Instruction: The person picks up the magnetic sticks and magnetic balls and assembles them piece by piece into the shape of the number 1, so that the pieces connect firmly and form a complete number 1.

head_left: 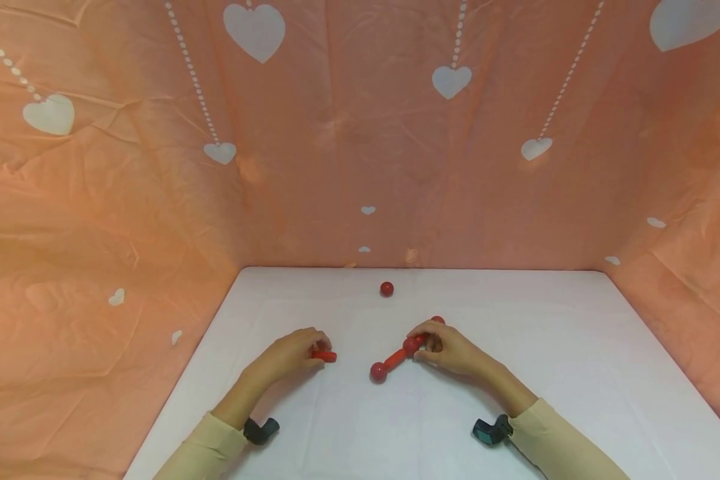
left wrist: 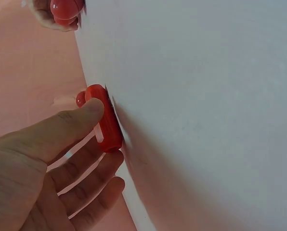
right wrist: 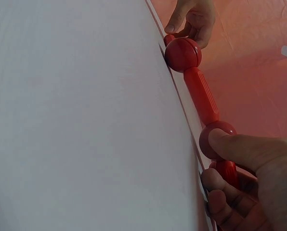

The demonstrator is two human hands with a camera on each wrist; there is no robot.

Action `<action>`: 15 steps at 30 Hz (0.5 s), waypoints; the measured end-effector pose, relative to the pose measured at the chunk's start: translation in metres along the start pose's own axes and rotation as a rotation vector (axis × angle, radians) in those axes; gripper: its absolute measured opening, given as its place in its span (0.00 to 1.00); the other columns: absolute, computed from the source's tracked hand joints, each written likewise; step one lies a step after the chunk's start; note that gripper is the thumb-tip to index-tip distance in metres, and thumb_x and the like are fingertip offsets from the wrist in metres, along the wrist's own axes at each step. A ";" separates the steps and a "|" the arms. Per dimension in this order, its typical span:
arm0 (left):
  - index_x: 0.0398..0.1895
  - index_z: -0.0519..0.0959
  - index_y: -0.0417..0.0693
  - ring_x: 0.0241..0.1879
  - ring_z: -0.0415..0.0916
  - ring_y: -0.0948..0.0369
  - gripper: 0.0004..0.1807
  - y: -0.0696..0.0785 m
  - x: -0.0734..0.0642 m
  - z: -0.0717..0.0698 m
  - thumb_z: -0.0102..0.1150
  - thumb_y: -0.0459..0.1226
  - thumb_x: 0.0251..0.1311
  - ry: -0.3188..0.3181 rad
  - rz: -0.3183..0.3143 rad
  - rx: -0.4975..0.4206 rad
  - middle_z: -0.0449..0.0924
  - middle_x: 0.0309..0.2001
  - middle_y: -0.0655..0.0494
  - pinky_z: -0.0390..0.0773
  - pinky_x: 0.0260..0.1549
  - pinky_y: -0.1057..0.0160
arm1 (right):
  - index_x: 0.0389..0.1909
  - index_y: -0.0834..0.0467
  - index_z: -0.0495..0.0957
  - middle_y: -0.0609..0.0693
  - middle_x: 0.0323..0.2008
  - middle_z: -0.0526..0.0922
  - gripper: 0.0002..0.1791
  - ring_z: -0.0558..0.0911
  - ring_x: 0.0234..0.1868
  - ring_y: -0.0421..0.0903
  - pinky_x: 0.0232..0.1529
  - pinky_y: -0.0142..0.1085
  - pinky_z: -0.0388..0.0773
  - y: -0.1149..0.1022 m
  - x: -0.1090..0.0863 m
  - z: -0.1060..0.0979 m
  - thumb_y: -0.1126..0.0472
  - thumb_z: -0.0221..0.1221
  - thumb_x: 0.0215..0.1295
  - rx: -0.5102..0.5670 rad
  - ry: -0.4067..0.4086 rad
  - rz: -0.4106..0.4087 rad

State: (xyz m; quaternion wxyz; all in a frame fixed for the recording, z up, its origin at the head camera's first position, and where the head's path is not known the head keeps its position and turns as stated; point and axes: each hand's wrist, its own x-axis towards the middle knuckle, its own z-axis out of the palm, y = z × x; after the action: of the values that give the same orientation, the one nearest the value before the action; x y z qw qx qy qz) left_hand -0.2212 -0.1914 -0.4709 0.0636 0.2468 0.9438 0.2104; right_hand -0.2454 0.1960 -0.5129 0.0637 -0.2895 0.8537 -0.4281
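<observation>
My left hand (head_left: 293, 353) pinches a short red rod (head_left: 326, 357) between thumb and fingers, just above or on the white tabletop. In the left wrist view the thumb presses along the side of the rod (left wrist: 112, 129). To the right lies a slanting chain of red balls and rods. Its near ball (head_left: 379, 373) joins a red rod (head_left: 395, 360), which meets a middle ball (head_left: 411, 345). My right hand (head_left: 453, 350) grips the chain at that middle ball, thumb against it in the right wrist view. A second rod (right wrist: 227, 173) is partly hidden by its fingers; a far ball (head_left: 437, 320) shows beyond.
A single red ball (head_left: 387, 289) lies apart near the back of the white table (head_left: 516, 307). Orange cloth (head_left: 360, 147) with white hearts surrounds the back and sides. Dark wrist devices (head_left: 492, 431) sit at both sleeves.
</observation>
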 end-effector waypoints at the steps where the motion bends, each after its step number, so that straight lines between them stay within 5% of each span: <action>1: 0.47 0.84 0.51 0.41 0.80 0.58 0.13 0.000 0.000 0.000 0.76 0.33 0.63 0.001 -0.001 -0.002 0.83 0.39 0.59 0.84 0.46 0.54 | 0.59 0.49 0.84 0.44 0.49 0.82 0.20 0.77 0.40 0.43 0.41 0.32 0.78 0.000 0.000 0.000 0.59 0.74 0.68 -0.002 0.001 -0.003; 15: 0.47 0.84 0.51 0.41 0.78 0.59 0.12 0.005 -0.001 0.003 0.76 0.32 0.63 0.013 -0.039 -0.023 0.83 0.39 0.59 0.84 0.47 0.53 | 0.59 0.50 0.84 0.45 0.46 0.82 0.20 0.77 0.38 0.40 0.40 0.32 0.78 -0.001 -0.001 0.000 0.59 0.74 0.68 -0.009 0.000 -0.019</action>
State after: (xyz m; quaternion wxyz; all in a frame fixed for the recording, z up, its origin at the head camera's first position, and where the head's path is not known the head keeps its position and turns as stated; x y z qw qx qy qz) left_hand -0.2179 -0.1868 -0.4717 0.0642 0.2262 0.9464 0.2215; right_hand -0.2440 0.1955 -0.5122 0.0582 -0.2977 0.8529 -0.4250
